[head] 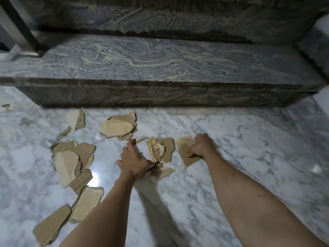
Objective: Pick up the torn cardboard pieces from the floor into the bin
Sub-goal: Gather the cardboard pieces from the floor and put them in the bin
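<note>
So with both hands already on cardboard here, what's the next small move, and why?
Probably lift both hands and carry their loads off to the bin, which is not in view. The left hand grips a stack of pieces with a white label, and the right hand pinches a single torn piece. Both look full, while more pieces lie to the left on the marble floor.

Cardboard pieces [117, 126] tan-brown, some paler beige faces; one piece [145, 148] bears white label with dark print. Floor [231, 157] white marble, grey veining. Step [142, 59] grey-blue granite, cream swirls.
</note>
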{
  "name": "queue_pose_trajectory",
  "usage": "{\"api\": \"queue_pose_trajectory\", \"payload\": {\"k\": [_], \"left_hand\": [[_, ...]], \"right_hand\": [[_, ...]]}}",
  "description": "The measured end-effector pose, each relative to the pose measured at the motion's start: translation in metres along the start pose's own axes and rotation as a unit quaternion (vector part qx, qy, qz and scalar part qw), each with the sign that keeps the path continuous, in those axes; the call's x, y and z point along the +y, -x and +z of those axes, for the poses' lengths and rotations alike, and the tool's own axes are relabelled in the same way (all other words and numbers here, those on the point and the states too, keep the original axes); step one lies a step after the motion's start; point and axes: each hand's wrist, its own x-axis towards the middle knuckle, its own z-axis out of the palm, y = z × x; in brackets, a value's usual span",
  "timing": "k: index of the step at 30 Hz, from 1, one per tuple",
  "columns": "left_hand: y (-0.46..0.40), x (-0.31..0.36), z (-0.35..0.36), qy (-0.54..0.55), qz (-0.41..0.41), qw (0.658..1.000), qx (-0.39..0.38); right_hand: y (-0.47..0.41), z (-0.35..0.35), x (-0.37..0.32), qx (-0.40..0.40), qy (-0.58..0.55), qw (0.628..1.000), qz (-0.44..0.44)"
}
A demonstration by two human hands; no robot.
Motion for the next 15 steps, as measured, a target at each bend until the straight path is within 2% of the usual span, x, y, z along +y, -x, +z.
{"api": "queue_pose_trajectory", "payload": {"k": [4, 8, 12, 15], "left_hand": [[0.004, -0.004, 0.001, 0.011, -0.002, 1.000, -0.002], [0.005, -0.011, 0.001, 0.012, -0.004, 1.000, 0.012], [0.004, -0.012, -0.003, 0.044, -0.013, 0.999, 0.021], [0.003, -0.010, -0.005, 0.101, -0.058, 0.993, 0.025]], "right_hand": [[0.003, -0.003, -0.013, 0.012, 0.003, 1.000, -0.002], [0.001, -0.005, -0.014, -0.016, -0.045, 0.999, 0.018], [-0.002, -0.017, -0.004, -0.056, -0.179, 0.982, 0.031], [-0.005, -0.043, 0.007, -0.025, -0.294, 0.955, 0.025]]}}
